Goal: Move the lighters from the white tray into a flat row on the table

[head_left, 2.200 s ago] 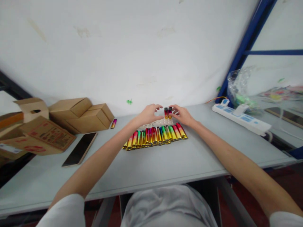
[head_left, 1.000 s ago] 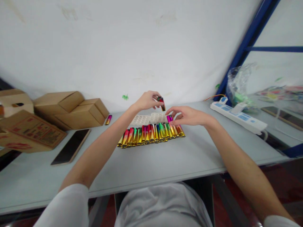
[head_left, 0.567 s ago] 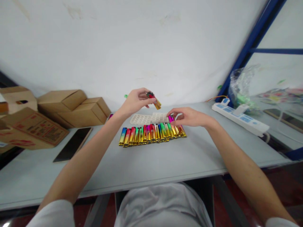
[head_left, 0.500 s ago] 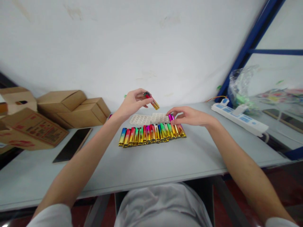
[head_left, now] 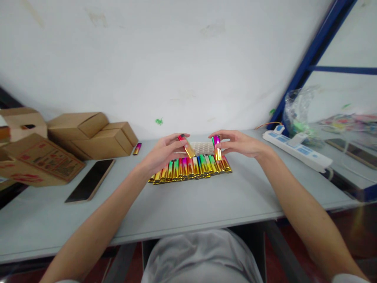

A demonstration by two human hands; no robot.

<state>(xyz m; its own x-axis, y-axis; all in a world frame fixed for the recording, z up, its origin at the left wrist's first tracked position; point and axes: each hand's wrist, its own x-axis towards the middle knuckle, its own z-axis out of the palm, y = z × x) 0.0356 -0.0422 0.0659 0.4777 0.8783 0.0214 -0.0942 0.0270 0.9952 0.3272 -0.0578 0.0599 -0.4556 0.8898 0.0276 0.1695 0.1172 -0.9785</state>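
A row of several shiny multicoloured lighters (head_left: 191, 169) lies on the grey table (head_left: 191, 204). Behind it sits a white tray with small pockets (head_left: 203, 147). My left hand (head_left: 163, 153) holds a red-and-gold lighter (head_left: 186, 146) tilted above the row's middle. My right hand (head_left: 238, 142) pinches a pink-and-gold lighter (head_left: 217, 147) upright over the row's right end.
Brown cardboard boxes (head_left: 88, 135) stand at the back left, with a dark phone (head_left: 90, 185) lying flat in front of them. A single pink lighter (head_left: 137, 148) lies near the boxes. A white power strip (head_left: 297, 149) and a clear plastic bag (head_left: 300, 114) are at the right.
My left hand came down from above the tray to just over the row, still holding its lighter. My right hand lifted a pink-and-gold lighter up from the row's right end.
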